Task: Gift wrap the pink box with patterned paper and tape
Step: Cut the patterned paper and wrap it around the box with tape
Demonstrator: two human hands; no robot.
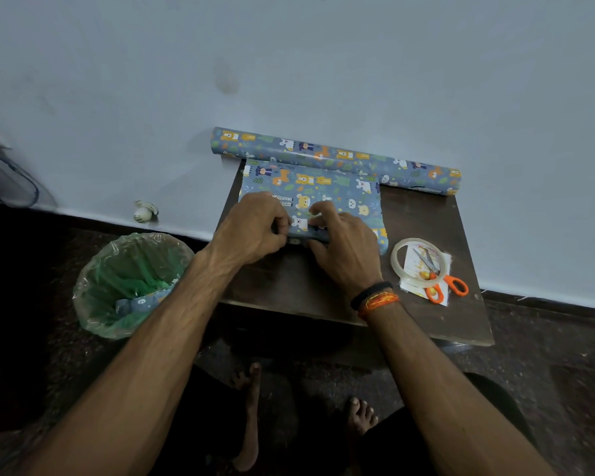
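Observation:
A box wrapped in blue animal-patterned paper lies on the dark wooden table; no pink surface shows. My left hand and my right hand meet at the near edge of the wrapped box, fingers curled and pinching the paper fold there. The roll of the same patterned paper lies behind the box against the wall. A ring of clear tape sits on the table to the right, with orange-handled scissors lying across it.
A white paper scrap lies under the tape and scissors. A green bin with a clear liner stands on the floor to the left, holding a scrap of patterned paper. My bare feet are below the table's near edge.

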